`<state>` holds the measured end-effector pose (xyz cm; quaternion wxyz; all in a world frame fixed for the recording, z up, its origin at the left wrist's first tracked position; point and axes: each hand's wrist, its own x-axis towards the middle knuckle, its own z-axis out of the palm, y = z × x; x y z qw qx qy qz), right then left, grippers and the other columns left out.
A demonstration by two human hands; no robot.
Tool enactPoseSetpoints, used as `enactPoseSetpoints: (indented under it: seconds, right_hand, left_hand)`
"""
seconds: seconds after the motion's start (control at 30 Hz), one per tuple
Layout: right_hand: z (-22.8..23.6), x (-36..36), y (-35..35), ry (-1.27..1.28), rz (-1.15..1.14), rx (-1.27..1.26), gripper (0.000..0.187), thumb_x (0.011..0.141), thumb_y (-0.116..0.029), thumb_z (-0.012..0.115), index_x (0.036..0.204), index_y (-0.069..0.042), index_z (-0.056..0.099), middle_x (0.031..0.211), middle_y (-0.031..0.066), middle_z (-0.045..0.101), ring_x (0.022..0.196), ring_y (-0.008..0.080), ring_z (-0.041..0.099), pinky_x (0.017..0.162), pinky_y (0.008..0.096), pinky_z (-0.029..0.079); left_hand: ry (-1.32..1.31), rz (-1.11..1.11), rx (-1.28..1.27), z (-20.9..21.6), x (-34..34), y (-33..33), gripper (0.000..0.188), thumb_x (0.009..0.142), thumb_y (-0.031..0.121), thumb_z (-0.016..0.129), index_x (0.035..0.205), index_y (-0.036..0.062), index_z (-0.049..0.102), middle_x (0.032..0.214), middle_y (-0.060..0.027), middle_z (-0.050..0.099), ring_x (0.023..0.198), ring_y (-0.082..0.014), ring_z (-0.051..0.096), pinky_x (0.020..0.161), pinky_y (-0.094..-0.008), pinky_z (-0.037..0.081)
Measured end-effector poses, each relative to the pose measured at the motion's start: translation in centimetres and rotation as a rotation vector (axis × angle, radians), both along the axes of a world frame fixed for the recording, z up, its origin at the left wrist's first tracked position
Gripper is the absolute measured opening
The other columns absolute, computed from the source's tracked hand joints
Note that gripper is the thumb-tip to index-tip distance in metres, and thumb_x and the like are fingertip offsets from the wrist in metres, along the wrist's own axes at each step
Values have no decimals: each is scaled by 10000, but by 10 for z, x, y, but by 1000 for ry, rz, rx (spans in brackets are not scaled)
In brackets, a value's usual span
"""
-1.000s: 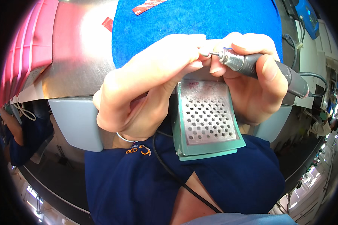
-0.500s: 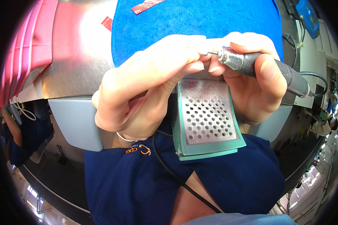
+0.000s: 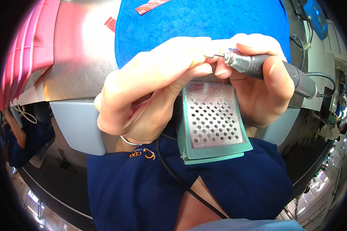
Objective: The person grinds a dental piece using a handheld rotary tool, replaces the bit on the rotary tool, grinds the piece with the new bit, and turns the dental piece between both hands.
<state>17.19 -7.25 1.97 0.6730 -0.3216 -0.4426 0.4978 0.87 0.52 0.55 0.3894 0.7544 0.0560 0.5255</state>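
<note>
My right hand (image 3: 272,77) is wrapped round a dark rotary handpiece (image 3: 272,69) with a metal collar and a thin bit. The bit (image 3: 219,55) points left, its tip against the fingertips of my left hand (image 3: 150,84). That hand is closed in a pinch; whatever sits between its thumb and forefinger is too small or hidden to name. Below both hands lies a green-framed box (image 3: 216,115) topped with a perforated metal grille, its far end between my wrists. A black cord leaves the rear of the handpiece.
A blue cloth (image 3: 204,23) covers the metal bench beyond my hands, with a red strip (image 3: 152,5) on it. Pink trays (image 3: 31,50) stand at left. A blue device (image 3: 316,19) is at far right. Grey armrests (image 3: 77,127) flank me; another person's arm (image 3: 17,131) shows at left.
Both hands keep almost the same pose, with only a tiny shift of the fingers and the handpiece. The other person's arm at left has moved slightly.
</note>
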Motion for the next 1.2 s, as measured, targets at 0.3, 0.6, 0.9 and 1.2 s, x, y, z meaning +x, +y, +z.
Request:
enactPoseSetpoints:
  seconds: [0.3,0.6,0.9,1.2]
  right_hand:
    - [2,-9,2,-24,76,-14,417,974,-283,412,1146,81,520,933,244,581,888,287,583,843,394,460]
    - [-5,-12,3,154,118,75,422,975,-294,405,1152,74,514,916,237,584,899,295,585,845,400,461]
    - [0,-8,-1,56,82,19,427,971,-302,411,1146,74,514,930,224,564,873,289,577,823,375,465]
    - [3,-9,-6,111,12,-14,437,958,-307,417,1141,79,510,937,196,543,880,273,567,878,408,468]
  left_hand:
    - [-104,37,-63,0,-13,-1,332,767,-197,645,1012,-80,454,886,-356,629,781,-321,691,730,-386,596]
    - [-13,64,-19,0,-12,-3,333,776,-174,656,1016,-76,448,891,-325,643,809,-321,691,762,-385,589]
    - [-32,142,-120,2,-6,-12,342,793,-148,659,1050,-61,451,905,-309,651,810,-282,691,757,-358,586]
    - [111,282,-74,0,-2,-22,385,805,-138,651,1111,-36,441,973,-310,646,835,-263,691,764,-325,581]
